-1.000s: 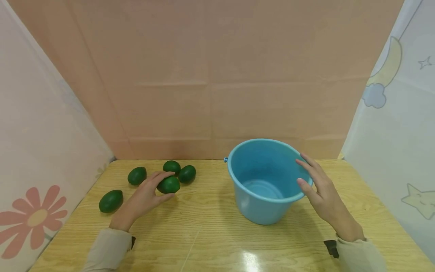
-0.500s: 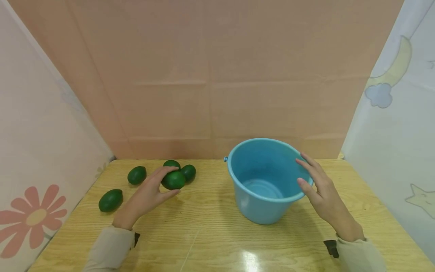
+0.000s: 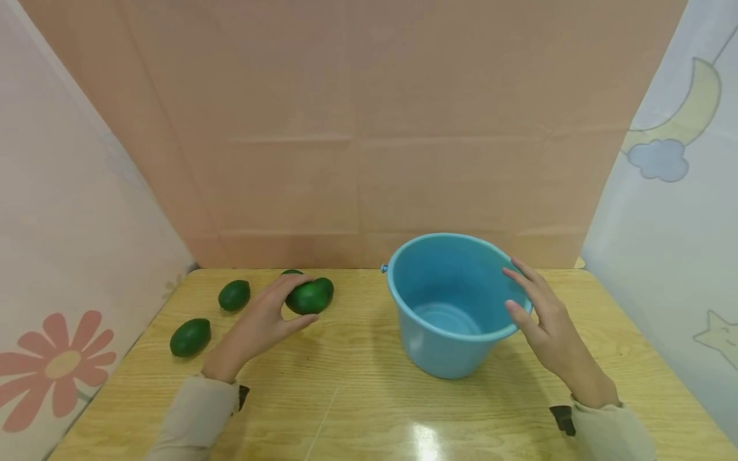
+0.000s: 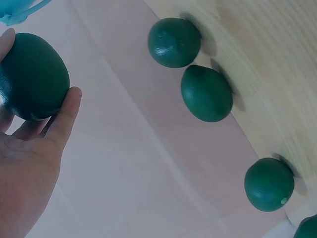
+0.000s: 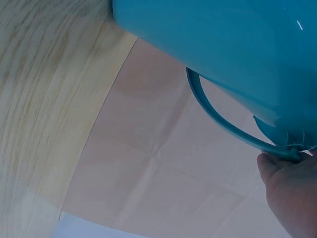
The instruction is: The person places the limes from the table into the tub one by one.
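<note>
My left hand holds a green lime between fingers and thumb, off the table. Two more limes lie behind it; one lime is partly covered by the held one and the other lime is mostly hidden. In the left wrist view the held lime shows large against the palm side of the fingers. A light blue bucket stands right of centre, its mouth toward me. At its right rim my right hand grips the edge, beside the handle joint in the right wrist view.
Two other limes lie at the left of the wooden table: a farther lime and a nearer lime. A plain tan cloth closes off the back, with patterned white sheets on both sides.
My left hand has carried the lime to the right and slightly away from me, in front of the two back limes. The right hand and the bucket have stayed in place.
</note>
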`<act>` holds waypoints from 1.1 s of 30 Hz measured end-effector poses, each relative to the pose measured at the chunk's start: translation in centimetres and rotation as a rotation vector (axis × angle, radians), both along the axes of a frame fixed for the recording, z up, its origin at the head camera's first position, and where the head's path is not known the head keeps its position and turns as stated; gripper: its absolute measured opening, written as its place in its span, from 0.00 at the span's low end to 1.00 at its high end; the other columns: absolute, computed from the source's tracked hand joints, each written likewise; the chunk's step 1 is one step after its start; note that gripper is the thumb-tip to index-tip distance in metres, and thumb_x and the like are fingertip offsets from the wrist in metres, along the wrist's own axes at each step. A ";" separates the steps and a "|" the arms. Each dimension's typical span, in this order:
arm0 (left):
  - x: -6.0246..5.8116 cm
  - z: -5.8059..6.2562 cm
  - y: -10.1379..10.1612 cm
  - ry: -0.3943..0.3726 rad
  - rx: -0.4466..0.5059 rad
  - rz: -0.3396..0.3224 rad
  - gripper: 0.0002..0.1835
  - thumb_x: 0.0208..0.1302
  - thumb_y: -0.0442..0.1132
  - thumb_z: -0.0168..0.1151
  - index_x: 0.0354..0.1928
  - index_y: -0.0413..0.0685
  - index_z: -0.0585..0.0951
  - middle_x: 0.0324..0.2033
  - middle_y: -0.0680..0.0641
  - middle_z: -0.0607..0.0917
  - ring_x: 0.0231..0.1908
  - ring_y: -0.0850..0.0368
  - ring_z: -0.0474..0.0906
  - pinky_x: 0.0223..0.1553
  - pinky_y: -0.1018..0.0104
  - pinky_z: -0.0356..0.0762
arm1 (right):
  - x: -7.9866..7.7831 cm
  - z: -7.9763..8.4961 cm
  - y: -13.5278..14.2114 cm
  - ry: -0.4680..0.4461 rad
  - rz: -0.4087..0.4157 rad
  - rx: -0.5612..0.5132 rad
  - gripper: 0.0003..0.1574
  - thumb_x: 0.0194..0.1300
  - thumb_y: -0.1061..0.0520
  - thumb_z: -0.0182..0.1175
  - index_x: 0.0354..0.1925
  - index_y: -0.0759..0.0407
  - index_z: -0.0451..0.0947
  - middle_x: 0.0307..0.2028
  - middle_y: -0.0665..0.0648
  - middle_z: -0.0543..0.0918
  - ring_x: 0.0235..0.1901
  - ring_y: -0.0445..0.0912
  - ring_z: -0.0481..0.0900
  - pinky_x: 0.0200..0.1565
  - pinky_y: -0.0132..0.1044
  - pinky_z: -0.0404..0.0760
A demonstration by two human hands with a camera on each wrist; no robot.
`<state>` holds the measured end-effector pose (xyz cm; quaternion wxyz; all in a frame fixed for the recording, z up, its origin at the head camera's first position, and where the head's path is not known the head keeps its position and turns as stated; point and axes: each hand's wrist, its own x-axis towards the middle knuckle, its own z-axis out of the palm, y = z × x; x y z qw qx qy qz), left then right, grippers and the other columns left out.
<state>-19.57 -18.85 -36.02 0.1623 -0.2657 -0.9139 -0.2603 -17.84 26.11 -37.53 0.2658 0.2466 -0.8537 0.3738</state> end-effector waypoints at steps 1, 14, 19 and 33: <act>-0.1 0.1 0.1 -0.002 0.003 -0.005 0.34 0.56 0.45 0.75 0.64 0.47 0.74 0.60 0.44 0.79 0.56 0.49 0.79 0.52 0.52 0.81 | 0.0 0.0 0.0 -0.002 0.001 -0.001 0.32 0.69 0.65 0.52 0.71 0.60 0.65 0.75 0.60 0.60 0.74 0.33 0.53 0.64 0.16 0.53; -0.2 0.6 1.7 0.036 0.040 -0.069 0.34 0.57 0.42 0.75 0.65 0.46 0.73 0.59 0.44 0.77 0.51 0.51 0.80 0.47 0.56 0.84 | -0.1 0.0 0.0 -0.005 -0.004 -0.005 0.33 0.69 0.65 0.52 0.71 0.59 0.66 0.75 0.56 0.60 0.74 0.33 0.53 0.63 0.16 0.54; -0.3 0.9 2.4 0.055 0.067 -0.083 0.34 0.58 0.43 0.74 0.65 0.47 0.73 0.59 0.45 0.76 0.53 0.51 0.79 0.47 0.55 0.84 | 0.0 0.0 0.0 -0.016 -0.011 -0.002 0.33 0.69 0.65 0.52 0.71 0.58 0.65 0.75 0.55 0.60 0.74 0.33 0.53 0.63 0.16 0.54; -0.3 1.7 4.2 0.064 0.102 -0.107 0.35 0.58 0.43 0.74 0.68 0.52 0.71 0.61 0.46 0.75 0.54 0.52 0.78 0.47 0.56 0.84 | 0.0 0.1 0.0 -0.014 -0.004 0.002 0.33 0.69 0.65 0.52 0.71 0.59 0.65 0.75 0.55 0.59 0.74 0.33 0.53 0.63 0.15 0.54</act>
